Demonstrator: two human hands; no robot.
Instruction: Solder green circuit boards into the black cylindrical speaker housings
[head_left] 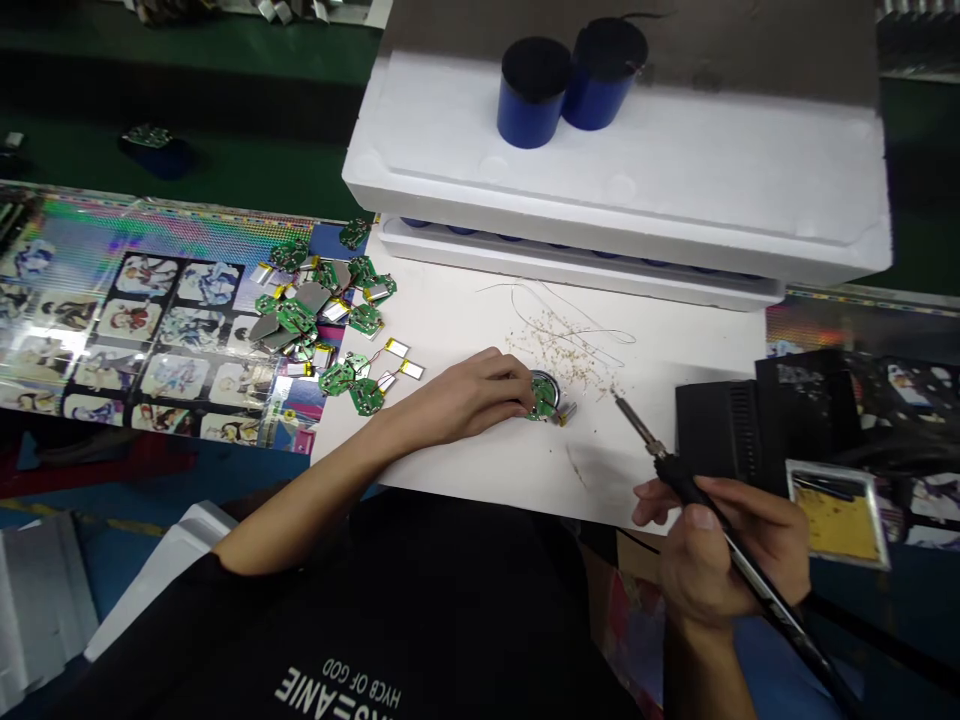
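Observation:
My right hand (731, 550) is closed round the black handle of a soldering iron (679, 475), whose metal tip points up and left over the white work surface. On that surface my left hand (487, 395) has its fingers curled at the left side of a green circuit board (543, 398). The board sits in a round part with a shiny rim, and a small silver battery (568, 412) lies at its right edge. My fingertips hide the board's left side. Thin solder wire (577, 325) and scattered yellowish crumbs (559, 345) lie just beyond.
Several green circuit boards with small batteries (322, 300) are heaped to the left. Beyond stands a white foam box (615, 190) with two blue cylinders (531, 95) on its lid. At right are a black box (716, 425) and a tray with a yellow sponge-like pad (836, 520).

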